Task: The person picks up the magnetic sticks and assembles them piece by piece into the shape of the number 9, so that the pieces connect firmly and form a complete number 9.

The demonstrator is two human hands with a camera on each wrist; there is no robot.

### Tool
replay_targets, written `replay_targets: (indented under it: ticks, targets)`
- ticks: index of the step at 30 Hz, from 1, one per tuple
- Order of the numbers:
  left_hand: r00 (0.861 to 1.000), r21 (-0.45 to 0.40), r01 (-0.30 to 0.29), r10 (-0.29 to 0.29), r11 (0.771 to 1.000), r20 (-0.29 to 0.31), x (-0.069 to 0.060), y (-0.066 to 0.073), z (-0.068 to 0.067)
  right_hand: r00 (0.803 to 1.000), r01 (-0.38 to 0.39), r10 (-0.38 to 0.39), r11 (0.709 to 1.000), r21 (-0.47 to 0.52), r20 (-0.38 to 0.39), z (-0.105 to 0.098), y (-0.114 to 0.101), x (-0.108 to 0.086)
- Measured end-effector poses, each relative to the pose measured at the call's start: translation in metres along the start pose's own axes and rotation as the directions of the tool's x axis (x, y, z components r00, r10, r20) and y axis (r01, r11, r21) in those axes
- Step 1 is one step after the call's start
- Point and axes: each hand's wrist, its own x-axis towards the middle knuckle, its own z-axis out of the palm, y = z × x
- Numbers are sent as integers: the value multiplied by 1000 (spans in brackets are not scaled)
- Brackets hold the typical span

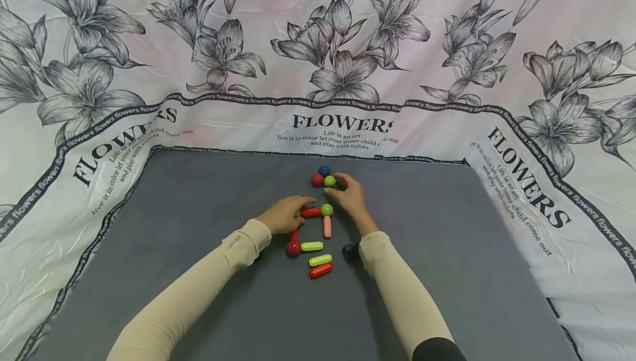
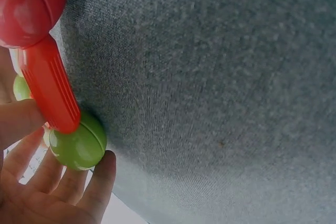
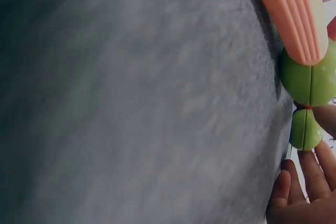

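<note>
My left hand [image 1: 284, 214] [image 2: 52, 192] holds the corner of a joined frame, fingers around a green ball [image 2: 79, 145] and thumb against a red stick [image 2: 50, 82]. That stick runs to a red ball [image 1: 293, 248], which carries a yellow-green stick [image 1: 312, 246]. Another red stick [image 1: 311, 212] links the held corner to a second green ball [image 1: 326, 210] [image 3: 310, 77], with a pink stick [image 1: 327, 227] [image 3: 299, 19] attached. Beyond it, my right hand [image 1: 350, 198] [image 3: 310, 198] has thumb and fingers around a separate green ball [image 1: 330, 181] [image 3: 305, 129].
A blue ball [image 1: 324, 170] and a red ball [image 1: 317, 180] sit beside the separate green one. Nearer lie a loose yellow-green stick [image 1: 320, 260] and a red stick [image 1: 321, 270]. A dark object [image 1: 350, 253] is by the right sleeve. Flowered cloth [image 1: 343, 126] borders the grey surface [image 1: 422, 239].
</note>
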Motion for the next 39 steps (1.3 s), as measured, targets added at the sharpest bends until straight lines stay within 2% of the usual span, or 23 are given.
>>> replay_targets:
  ticks: [9,13,20,24,32,39]
  targets:
    - [1000,4,-7,7,1000,-15,0,-4,5,999,-10,11,1000,12,-30,6,-4,4]
    - [1000,-3,-13,13,1000,-6,1,-3,6,999,-10,9,1000,-18,-33,5,-5,6]
    - [1000,-10,-3,3,1000,2,-1,0,3,999,-15,13,999,-41,-51,5,-4,7]
    - [1000,-2,-17,17,1000,-6,-1,0,3,998,-15,13,999,-39,-58,4,-4,7]
    - [999,1,-31,31,1000,-25,-3,-1,4,999,-14,13,999,-30,-42,-2,-7,1]
    - [997,-22,-60,58,998,-55,-7,0,3,999,-46,46,999,-1,-19,-9,-10,-11]
